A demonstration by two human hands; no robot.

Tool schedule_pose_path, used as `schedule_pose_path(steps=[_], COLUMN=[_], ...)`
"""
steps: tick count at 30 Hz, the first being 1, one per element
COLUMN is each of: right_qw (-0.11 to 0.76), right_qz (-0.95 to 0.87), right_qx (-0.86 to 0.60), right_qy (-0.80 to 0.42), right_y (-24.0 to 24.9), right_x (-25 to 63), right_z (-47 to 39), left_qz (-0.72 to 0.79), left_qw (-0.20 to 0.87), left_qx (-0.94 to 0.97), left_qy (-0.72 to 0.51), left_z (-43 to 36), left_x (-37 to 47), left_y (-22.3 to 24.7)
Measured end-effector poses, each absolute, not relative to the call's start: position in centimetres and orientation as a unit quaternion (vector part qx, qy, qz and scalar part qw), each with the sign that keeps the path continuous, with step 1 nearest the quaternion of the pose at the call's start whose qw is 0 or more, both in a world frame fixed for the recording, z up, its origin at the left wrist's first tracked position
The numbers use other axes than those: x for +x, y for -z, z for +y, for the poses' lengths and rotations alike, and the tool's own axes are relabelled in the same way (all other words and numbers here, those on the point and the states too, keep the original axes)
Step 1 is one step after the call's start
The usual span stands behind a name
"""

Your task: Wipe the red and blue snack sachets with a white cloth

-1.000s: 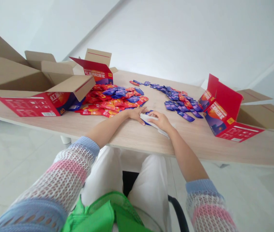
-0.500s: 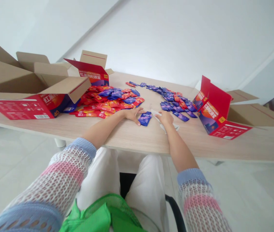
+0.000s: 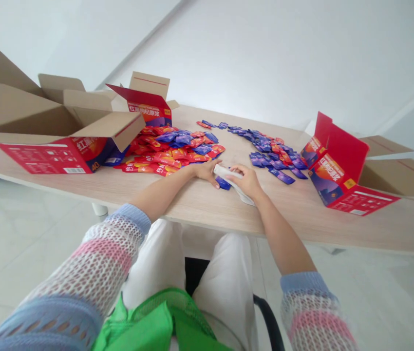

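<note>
A blue sachet [image 3: 223, 184] lies on the table in front of me, partly covered by a white cloth [image 3: 246, 197]. My left hand [image 3: 207, 173] rests at the sachet's left side, thumb and fingers spread apart. My right hand [image 3: 247, 180] grips the cloth, which lies over the upper part of the sachet and reaches the left fingers. Left of my hands is a heap of red and blue sachets [image 3: 166, 158]. To the right, mostly blue sachets [image 3: 265, 144] lie spread in a band, with some red ones among them.
A large open carton [image 3: 46, 158] stands at the left, flaps sticking out. Behind the heap is another open red box [image 3: 150, 112]. At the right an open red box [image 3: 334, 178] has flaps spread rightward. The table's front edge [image 3: 210, 226] runs before my knees.
My right hand has moved left with the cloth, from beside the blue sachet to over it. My left hand stays at the sachet's left side. The view has shifted slightly.
</note>
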State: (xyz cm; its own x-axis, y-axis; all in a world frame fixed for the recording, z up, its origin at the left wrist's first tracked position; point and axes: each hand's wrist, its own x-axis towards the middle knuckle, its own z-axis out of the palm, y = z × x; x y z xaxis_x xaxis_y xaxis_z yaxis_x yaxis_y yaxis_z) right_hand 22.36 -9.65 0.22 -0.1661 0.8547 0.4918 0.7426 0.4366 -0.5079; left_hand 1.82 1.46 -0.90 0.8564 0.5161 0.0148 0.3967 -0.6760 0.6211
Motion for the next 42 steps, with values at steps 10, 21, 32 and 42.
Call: schedule_pose_path(steps=[10,21,32,42], right_qw=[0.188,0.188,0.202,0.332], right_qz=[-0.802,-0.712,-0.593,-0.76], right_qx=[-0.563,-0.676,-0.779,-0.557], right_qy=[-0.068,-0.022,0.029,-0.042], right_y=[-0.5,-0.4,0.4,-0.9], right_x=[22.0,21.6,25.3,24.1], right_z=[-9.0,-8.7,-7.6,-9.4], left_qz=[0.23,0.26,0.238,0.252], left_qw=[0.295,0.268,0.304,0.301], left_qx=[0.925,0.925,0.92,0.917], left_qy=[-0.073,-0.065,-0.068,-0.068], left_z=[1.5,1.6,1.5,1.4], left_x=[1.8,2.0,1.9,1.8], left_y=[0.6,0.3,-0.2,0.1])
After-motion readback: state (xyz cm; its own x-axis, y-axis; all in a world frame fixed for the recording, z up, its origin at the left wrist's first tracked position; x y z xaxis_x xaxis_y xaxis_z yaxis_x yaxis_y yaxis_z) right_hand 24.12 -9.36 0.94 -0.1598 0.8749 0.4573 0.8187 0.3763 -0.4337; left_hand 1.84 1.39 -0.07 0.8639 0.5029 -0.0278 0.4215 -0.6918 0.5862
